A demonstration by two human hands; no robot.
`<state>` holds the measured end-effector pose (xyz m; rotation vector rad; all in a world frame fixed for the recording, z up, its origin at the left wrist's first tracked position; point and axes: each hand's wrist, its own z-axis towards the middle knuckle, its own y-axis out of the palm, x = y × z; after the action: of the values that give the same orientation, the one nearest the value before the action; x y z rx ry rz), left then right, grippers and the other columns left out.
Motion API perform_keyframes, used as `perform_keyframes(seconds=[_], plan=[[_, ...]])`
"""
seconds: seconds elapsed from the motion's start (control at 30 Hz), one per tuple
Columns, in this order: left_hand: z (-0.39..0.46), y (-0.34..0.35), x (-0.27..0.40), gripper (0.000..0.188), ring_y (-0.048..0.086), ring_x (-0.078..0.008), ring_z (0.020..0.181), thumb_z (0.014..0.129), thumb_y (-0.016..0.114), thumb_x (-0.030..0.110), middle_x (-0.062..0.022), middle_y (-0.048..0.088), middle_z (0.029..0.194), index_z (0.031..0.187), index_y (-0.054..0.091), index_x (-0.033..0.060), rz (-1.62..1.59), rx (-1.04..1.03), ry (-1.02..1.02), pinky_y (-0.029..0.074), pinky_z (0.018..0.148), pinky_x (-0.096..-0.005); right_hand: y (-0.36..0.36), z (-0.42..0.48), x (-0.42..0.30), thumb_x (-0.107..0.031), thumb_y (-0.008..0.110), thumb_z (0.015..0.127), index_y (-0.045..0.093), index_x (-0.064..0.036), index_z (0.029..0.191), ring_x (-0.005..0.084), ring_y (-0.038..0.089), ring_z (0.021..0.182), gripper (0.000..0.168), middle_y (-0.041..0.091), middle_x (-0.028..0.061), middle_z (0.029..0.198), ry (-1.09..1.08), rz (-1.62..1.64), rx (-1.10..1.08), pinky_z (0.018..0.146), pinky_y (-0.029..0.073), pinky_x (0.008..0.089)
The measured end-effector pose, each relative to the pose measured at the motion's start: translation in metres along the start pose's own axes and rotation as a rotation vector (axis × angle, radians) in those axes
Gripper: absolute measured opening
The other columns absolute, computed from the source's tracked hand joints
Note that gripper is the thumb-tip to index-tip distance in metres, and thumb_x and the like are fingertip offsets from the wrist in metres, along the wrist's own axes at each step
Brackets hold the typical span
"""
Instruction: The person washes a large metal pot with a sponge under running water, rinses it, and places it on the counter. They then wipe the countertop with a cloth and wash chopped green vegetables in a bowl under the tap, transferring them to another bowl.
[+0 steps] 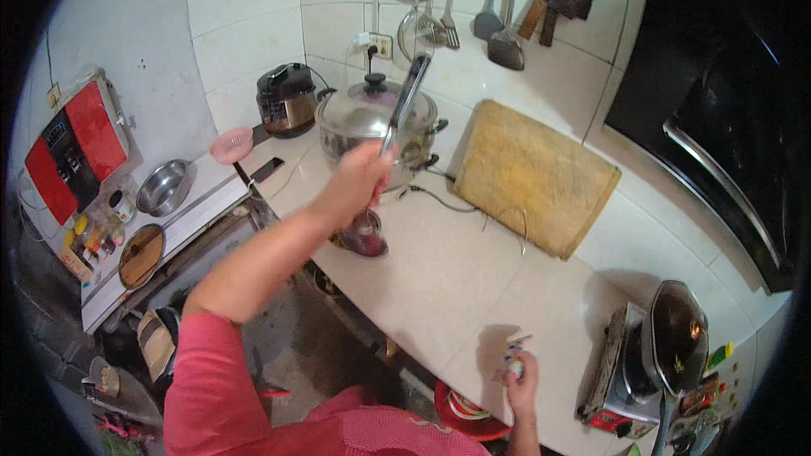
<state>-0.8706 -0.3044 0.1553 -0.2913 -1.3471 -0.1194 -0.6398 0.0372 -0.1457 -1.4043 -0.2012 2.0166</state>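
My left hand (362, 178) reaches across the counter, its fingers closed on the metal part of a utensil. The utensil's black handle (408, 92) points up, in front of the large lidded steel pot (336, 130). What the utensil's other end looks like is hidden by the hand. Just below that hand, a dark reddish-purple, shiny object (367, 240) rests on the counter; its kind is unclear. Low on the right, my right hand (523, 389) holds a small white-and-blue object (516, 364) above the counter's front edge. A pale strip sticks out beyond it, too blurred to name.
A wooden cutting board (538, 177) leans on the tiled wall beside a loose cable (443, 204). At right, a wok (678, 342) stands on a stove (618, 386). An electric pressure cooker (285, 104), pink basket (232, 145) and phone (267, 169) sit at left. Below the edge is a red basin (447, 415).
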Motion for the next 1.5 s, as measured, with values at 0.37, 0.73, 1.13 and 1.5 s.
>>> perform_keyframes(seconds=[0.37, 0.73, 1.13, 1.5], plan=[[0.350, -0.113, 0.069, 0.039, 0.052, -0.0352, 0.107, 0.086, 0.050, 0.013, -0.0211, 0.056, 0.114, 0.124, 0.046, 0.0027, 0.631, 0.466, 0.708, 0.041, 0.090, -0.0378, 0.193, 0.051, -0.001, -0.058, 0.056, 0.075, 0.028, -0.020, 0.138, 0.0435, 0.001, 0.133, 0.079, 0.005, 0.0161, 0.148, 0.294, -0.688, -0.442, 0.091, 0.003, 0.0738], [0.535, -0.184, 0.092, 0.038, 0.052, -0.0374, 0.104, 0.085, 0.049, 0.012, -0.0238, 0.055, 0.111, 0.122, 0.047, 0.0021, 0.287, 0.488, 0.642, 0.041, 0.087, -0.0424, 0.228, 0.054, 0.053, -0.057, 0.047, 0.081, 0.017, -0.026, 0.141, 0.0473, 0.007, 0.130, 0.074, 0.010, 0.0220, 0.144, 0.523, -0.928, -0.285, 0.088, 0.009, 0.0762], [0.532, -0.183, 0.092, 0.039, 0.054, -0.0376, 0.101, 0.084, 0.053, 0.014, -0.0223, 0.057, 0.109, 0.121, 0.049, 0.0040, 0.345, 0.364, 0.836, 0.042, 0.088, -0.0413, 0.232, 0.076, 0.024, -0.055, 0.046, 0.083, 0.024, -0.020, 0.140, 0.0512, 0.013, 0.127, 0.071, 0.018, 0.0266, 0.140, 0.618, -0.899, -0.273, 0.084, 0.013, 0.0774], [0.518, -0.050, 0.140, 0.040, 0.056, -0.0336, 0.101, 0.082, 0.056, 0.014, -0.0205, 0.059, 0.107, 0.120, 0.051, 0.0021, 0.253, 0.261, 0.902, 0.042, 0.086, -0.0375, 0.235, 0.065, 0.040, -0.059, 0.041, 0.083, 0.011, -0.027, 0.142, 0.0435, 0.008, 0.132, 0.074, 0.009, 0.0142, 0.147, 0.752, -0.938, -0.319, 0.092, 0.010, 0.0737]])
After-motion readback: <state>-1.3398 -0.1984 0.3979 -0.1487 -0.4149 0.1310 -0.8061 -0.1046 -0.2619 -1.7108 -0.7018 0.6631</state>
